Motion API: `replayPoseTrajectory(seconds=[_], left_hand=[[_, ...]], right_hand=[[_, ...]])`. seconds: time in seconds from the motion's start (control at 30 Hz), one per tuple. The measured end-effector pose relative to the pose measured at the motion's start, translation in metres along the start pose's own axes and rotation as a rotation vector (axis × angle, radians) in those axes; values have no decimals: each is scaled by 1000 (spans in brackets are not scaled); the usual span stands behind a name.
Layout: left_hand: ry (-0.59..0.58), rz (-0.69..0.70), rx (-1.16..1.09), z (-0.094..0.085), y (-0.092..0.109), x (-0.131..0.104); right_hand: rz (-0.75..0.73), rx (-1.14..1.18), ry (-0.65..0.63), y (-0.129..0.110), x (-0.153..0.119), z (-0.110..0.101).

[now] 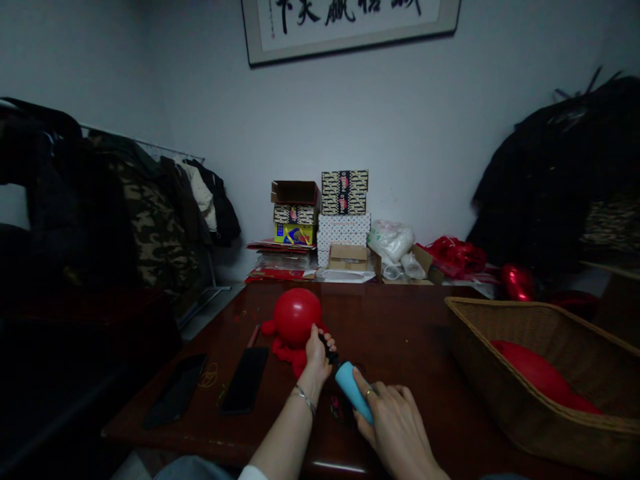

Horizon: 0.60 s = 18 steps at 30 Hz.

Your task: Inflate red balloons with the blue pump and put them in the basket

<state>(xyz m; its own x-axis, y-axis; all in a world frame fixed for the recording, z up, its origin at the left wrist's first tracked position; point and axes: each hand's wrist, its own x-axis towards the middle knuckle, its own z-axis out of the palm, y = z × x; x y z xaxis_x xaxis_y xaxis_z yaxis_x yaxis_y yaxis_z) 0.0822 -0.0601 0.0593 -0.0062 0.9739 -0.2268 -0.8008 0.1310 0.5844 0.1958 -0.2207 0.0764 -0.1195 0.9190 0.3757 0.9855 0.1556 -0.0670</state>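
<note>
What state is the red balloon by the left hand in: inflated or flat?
Inflated: the red balloon swells into a smooth, round ball beside the left hand.

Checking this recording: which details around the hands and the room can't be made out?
- Head view: most of the black object, covered by the left hand.
- Head view: near end of the blue cylinder, hidden by the right hand.
- Head view: top of the framed calligraphy, cut off by the upper edge.
- Head view: basket's right end, cut off by the right edge.
</note>
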Motion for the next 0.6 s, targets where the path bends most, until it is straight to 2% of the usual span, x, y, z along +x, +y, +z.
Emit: replayPoseTrajectory(seconds=[0.13,0.27,0.4,0.6], left_hand=[[6,-6,30,-1,-5,-1],[6,1,51,-1,-1,3],[31,28,39,1,10,8],[-17,46,38,2,20,15]], right_hand=[[22,-13,-14,-5,12,1],[25,-22,3,-8,13,2],[15,-8,29,-8,5,3],[-36,21,111,8,-19,12]])
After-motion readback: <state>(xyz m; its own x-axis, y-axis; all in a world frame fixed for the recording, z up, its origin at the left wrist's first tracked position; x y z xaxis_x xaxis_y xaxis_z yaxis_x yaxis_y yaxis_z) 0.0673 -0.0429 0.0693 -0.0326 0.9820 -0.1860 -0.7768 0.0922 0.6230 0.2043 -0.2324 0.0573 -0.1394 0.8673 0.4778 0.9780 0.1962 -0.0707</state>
